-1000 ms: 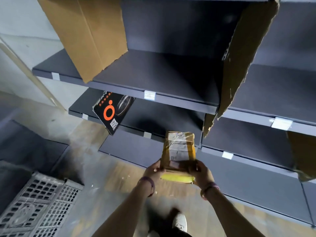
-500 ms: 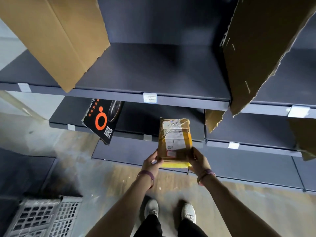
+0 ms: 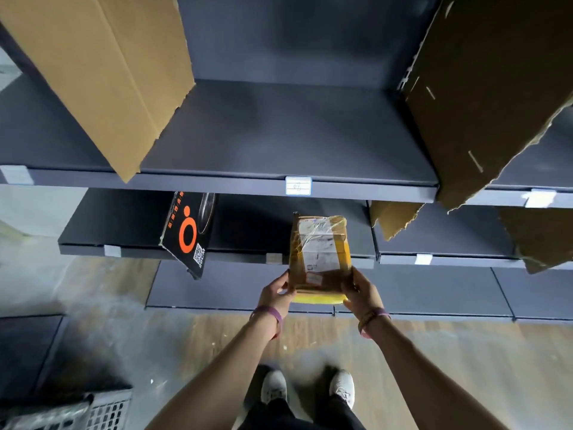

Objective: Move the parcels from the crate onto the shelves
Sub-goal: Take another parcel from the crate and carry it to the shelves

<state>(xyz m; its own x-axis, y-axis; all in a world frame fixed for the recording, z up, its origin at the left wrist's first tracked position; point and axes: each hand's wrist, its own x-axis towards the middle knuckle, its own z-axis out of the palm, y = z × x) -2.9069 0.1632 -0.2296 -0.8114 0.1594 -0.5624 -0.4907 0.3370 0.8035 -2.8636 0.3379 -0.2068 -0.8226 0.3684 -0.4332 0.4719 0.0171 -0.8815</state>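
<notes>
Left hand and right hand pinch the parcel by its near corners. Smart move is probably to hold it level and slide it far onto the shelf, right of the box.

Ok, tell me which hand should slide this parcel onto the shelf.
Left hand, marginally: both grip the parcel, but torn cardboard crowds the right hand; bare shelf lies left.

Both hands — left hand, right hand — grip parcel before shelves
</notes>
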